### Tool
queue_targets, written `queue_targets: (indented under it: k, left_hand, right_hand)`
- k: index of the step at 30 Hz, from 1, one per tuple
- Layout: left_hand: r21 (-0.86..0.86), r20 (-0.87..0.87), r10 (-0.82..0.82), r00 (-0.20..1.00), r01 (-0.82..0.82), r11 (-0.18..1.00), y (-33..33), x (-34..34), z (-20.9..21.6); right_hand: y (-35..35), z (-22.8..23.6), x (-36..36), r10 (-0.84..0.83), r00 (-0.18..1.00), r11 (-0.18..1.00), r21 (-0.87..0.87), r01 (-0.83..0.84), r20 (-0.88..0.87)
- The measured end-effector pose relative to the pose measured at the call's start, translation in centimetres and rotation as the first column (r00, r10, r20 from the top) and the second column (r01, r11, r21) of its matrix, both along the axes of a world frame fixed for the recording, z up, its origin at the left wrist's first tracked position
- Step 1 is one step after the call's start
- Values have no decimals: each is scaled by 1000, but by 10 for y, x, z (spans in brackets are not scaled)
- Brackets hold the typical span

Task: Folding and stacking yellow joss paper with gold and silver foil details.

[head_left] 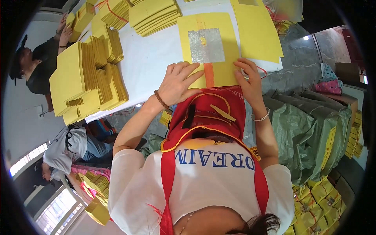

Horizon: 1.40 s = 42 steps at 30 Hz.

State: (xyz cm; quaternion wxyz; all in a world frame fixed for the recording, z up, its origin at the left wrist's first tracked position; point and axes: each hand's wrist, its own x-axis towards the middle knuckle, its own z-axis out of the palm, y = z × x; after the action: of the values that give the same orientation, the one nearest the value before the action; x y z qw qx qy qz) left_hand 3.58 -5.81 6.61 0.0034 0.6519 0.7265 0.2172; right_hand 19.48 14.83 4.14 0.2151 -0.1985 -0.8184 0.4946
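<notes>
1. White-covered surface [143, 53] with folded yellow stacks [69, 74] along its left side; green sacks [293, 127] stand on the right, and a co-worker in dark clothing [43, 62] is beyond the stacks.
2. At the near edge of the surface, just before the red apron [207, 109], lies a yellow sheet [231, 43] bearing a silvery patch [215, 45] and an orange strip [209, 74]. A larger yellow panel [260, 35] is beside it on the right.
3. The left hand [175, 84] has its fingers extended and spread over the near left part of the sheet. The right hand [250, 80] has bent fingers at the right edge; whether they pinch it, I cannot tell.
4. It looks light, fairly stiff yet bendable, likely to crease if pressed hard. The shiny patch may be slippery, so the plain side edges seem the better hold.
</notes>
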Motion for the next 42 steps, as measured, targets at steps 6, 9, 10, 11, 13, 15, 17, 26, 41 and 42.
queue_targets:
  k: [6, 9, 10, 11, 13, 15, 17, 26, 41, 42]
  left_hand:
    - [20, -73, -48, 996, 50, 999, 0, 3, 0]
    - [74, 33, -55, 998, 53, 996, 2, 1, 2]
    - [95, 118, -39, 992, 28, 995, 4, 0, 4]
    - [94, 118, -41, 992, 30, 995, 5, -1, 6]
    - [71, 238, 15, 971, -32, 997, 8, -3, 8]
    - [66, 265, 30, 964, -49, 997, 10, -5, 7]
    - [58, 294, 46, 955, -66, 996, 10, -6, 6]
    - [166, -13, -75, 997, 76, 983, 3, 6, -1]
    - [86, -32, -77, 997, 79, 993, 5, 8, 2]
    - [91, -16, -77, 997, 79, 993, 5, 6, 2]
  right_hand:
    - [1, -1, 3, 15, 999, 998, 65, -12, -35]
    - [2, -5, 6, 66, 996, 982, 182, -53, -66]
    - [2, -5, 7, 86, 995, 983, 169, -75, -58]
    - [3, -7, 8, 84, 995, 983, 168, -73, -58]
    - [5, -10, 8, 113, 987, 992, 63, -107, -112]
    - [6, -8, 8, 143, 981, 989, 62, -136, -129]
    - [2, -8, 7, 174, 974, 984, 58, -167, -143]
    - [-1, -12, 6, 120, 985, 993, 38, -116, -120]
    - [0, -15, 3, 135, 984, 991, 11, -135, -114]
    - [0, -16, 3, 129, 985, 992, 10, -129, -113]
